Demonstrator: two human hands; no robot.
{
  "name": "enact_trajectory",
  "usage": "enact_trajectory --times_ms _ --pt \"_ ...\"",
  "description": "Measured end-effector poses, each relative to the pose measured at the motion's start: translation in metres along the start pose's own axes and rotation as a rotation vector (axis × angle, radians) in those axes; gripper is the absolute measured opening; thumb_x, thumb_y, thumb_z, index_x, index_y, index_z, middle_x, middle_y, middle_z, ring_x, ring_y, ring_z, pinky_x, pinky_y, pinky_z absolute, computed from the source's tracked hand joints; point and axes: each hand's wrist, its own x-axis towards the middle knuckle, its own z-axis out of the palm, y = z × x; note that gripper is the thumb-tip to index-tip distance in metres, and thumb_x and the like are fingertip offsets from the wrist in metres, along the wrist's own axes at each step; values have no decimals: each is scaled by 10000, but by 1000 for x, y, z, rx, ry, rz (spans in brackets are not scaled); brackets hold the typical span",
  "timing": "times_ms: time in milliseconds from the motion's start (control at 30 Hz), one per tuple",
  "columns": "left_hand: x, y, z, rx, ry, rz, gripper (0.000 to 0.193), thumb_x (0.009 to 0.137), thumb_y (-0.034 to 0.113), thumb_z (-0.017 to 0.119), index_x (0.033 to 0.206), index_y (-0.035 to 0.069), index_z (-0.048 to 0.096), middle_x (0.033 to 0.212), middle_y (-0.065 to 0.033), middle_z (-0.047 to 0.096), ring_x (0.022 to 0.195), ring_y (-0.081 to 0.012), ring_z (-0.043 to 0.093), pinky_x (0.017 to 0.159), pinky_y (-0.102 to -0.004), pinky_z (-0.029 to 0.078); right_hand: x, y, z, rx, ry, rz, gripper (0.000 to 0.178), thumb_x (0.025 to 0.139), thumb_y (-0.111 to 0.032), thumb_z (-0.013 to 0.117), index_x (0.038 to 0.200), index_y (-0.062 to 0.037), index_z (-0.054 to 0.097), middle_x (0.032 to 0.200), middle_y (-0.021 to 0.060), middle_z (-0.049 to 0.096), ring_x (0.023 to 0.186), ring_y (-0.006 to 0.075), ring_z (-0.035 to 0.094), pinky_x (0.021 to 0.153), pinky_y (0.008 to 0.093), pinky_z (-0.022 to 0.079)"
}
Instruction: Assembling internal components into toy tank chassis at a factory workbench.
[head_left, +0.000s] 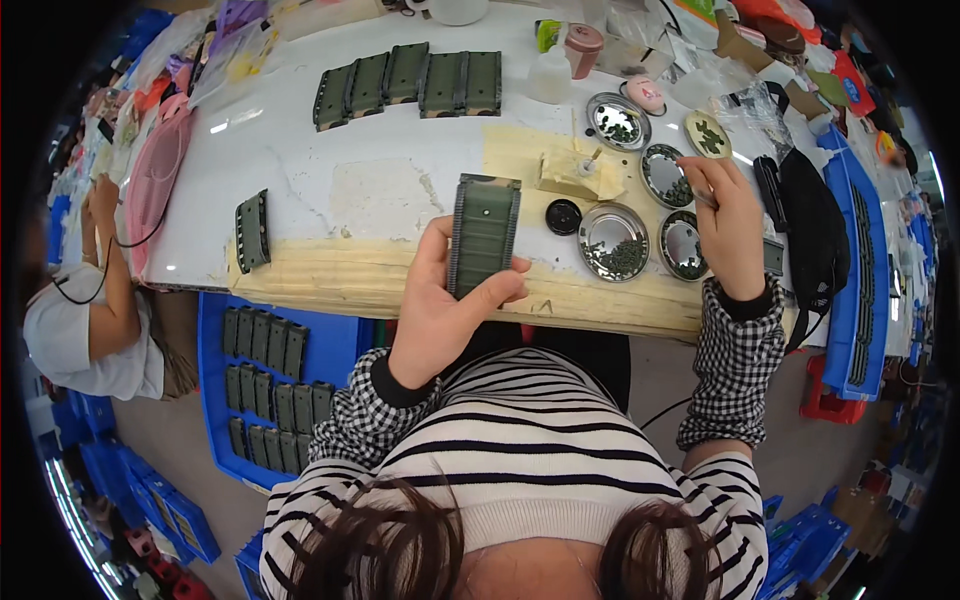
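Observation:
My left hand [447, 305] grips a dark green, ribbed, rectangular plastic part [485, 235] with camouflage-coloured edges. It stands nearly upright above the table's front edge, and one small light dot shows near its upper end. My right hand [727, 215] is over the round metal dishes at the right, fingers pinched together; a thin shiny thing seems to be between them, too small to name. Beneath and beside it are a dish of small dark green pieces [661, 172], a lower dish [680, 240] and a wider dish [612, 262] with similar pieces.
Several matching green parts [460, 85] lie at the back, one more [253, 230] at the left. Near the dishes are a black round cap [563, 216] and a tape-covered block [575, 175]. Blue trays hold parts below left [215, 400] and far right [838, 165]. A co-worker [95, 310] sits left.

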Motion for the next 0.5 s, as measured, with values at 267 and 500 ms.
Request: enact_trajectory --times_ms 267,500 --pt "-2 -7 6 -148 -22 36 336 943 23 554 1218 2 362 1134 -162 606 1038 -171 620 847 -288 537 19 21 22 26 -255 14 299 785 -4 597 1071 -74 654 891 110 617 670 259 606 629 336 475" --pt "0 -8 3 -140 -33 72 327 933 1 554 1207 -3 375 1131 -159 613 1022 -172 629 872 -289 518 25 22 26 16 -223 -24 157 815 -74 667 959 -13 671 853 120 650 679 254 620 626 320 475"
